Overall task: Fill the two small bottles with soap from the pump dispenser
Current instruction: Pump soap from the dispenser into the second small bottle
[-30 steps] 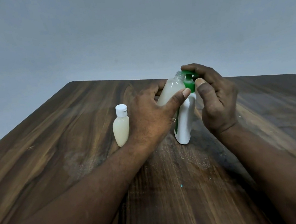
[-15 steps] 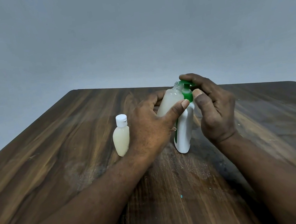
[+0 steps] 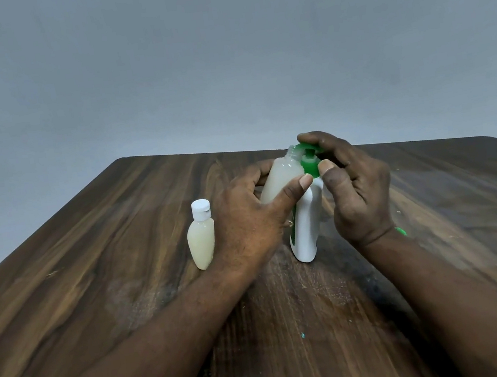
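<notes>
Wood table [image 3: 92, 276]: left hand [image 3: 246, 224] grips open bottle [image 3: 281, 177], neck tilted up-right; right hand [image 3: 357, 194] clasps pump dispenser [image 3: 306, 228] head.

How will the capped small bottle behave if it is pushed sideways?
The capped small bottle stands on a narrow base, so it probably tips easily. It looks nearly full, so likely not very light.

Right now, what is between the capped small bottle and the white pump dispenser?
In the head view, the left hand, gripping the uncapped small bottle.
</notes>
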`<state>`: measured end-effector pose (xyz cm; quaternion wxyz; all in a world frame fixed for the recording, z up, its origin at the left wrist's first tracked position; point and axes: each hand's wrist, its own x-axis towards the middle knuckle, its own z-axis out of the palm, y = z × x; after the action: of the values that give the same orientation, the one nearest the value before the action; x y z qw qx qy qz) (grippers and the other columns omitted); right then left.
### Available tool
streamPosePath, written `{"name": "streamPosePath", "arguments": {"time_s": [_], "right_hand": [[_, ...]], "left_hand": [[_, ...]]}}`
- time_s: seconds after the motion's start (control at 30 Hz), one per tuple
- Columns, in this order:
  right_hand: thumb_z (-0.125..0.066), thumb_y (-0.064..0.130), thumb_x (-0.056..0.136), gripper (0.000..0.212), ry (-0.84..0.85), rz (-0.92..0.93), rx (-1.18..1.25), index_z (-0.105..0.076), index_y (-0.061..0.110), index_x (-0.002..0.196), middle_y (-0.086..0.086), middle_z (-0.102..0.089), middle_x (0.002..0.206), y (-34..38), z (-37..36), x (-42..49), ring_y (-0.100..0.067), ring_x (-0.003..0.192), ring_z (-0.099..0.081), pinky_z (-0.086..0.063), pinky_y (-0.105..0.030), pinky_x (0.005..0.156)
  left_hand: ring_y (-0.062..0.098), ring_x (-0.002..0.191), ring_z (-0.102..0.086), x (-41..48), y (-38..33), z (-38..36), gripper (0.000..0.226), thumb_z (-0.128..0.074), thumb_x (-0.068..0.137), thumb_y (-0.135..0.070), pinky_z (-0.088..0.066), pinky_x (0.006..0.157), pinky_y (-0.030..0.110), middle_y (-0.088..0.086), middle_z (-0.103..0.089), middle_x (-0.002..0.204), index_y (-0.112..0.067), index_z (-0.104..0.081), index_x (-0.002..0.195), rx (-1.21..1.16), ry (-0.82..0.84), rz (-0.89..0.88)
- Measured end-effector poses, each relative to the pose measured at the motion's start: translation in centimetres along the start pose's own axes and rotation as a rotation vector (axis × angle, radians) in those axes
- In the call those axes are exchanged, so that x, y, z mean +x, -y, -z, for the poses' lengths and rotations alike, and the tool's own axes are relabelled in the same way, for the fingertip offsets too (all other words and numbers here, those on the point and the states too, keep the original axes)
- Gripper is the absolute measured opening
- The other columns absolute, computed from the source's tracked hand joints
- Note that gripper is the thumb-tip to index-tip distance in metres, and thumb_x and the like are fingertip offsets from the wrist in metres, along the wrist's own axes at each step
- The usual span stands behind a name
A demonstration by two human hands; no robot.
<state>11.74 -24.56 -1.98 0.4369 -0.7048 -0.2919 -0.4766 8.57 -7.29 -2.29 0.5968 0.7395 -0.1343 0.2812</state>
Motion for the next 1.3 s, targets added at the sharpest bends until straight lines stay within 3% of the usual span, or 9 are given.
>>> {"name": "streamPosePath", "arguments": {"time_s": [0.77,1.03,1.3], "right_hand": [[-0.047,0.026,0.096,0.050,0.014,-0.020,0.027,-0.072,0.003,0.132,-0.007,-0.075,0.126,0.27,-0.04,0.15,-0.022,0.114,-0.072,-0.059,-0.045,0.091],[-0.048,0.023,0.095,0.047,-0.003,-0.008,0.024,-0.074,0.002,0.127,-0.006,-0.077,0.123,0.04,-0.40,0.14,-0.021,0.115,-0.073,-0.059,-0.045,0.092],[-0.049,0.024,0.095,0.047,0.012,-0.014,0.021,-0.073,0.005,0.131,-0.003,-0.076,0.124,-0.01,-0.24,0.12,-0.019,0.115,-0.072,-0.059,-0.046,0.092]], "left_hand": [[0.012,0.093,-0.077,0.07,-0.14,0.06,0.048,-0.082,0.083,-0.059,-0.067,0.074,0.045,-0.013,-0.077,0.106,-0.029,-0.074,0.119,-0.100,0.026,0.065],[0.012,0.090,-0.077,-0.14,-0.26,0.02,0.042,-0.083,0.085,-0.052,-0.067,0.069,0.043,-0.011,-0.078,0.102,-0.029,-0.075,0.118,-0.098,0.030,0.080],[0.010,0.092,-0.077,0.09,-0.08,0.08,0.046,-0.083,0.083,-0.059,-0.067,0.074,0.044,-0.012,-0.078,0.103,-0.031,-0.075,0.119,-0.083,0.029,0.057]]}}
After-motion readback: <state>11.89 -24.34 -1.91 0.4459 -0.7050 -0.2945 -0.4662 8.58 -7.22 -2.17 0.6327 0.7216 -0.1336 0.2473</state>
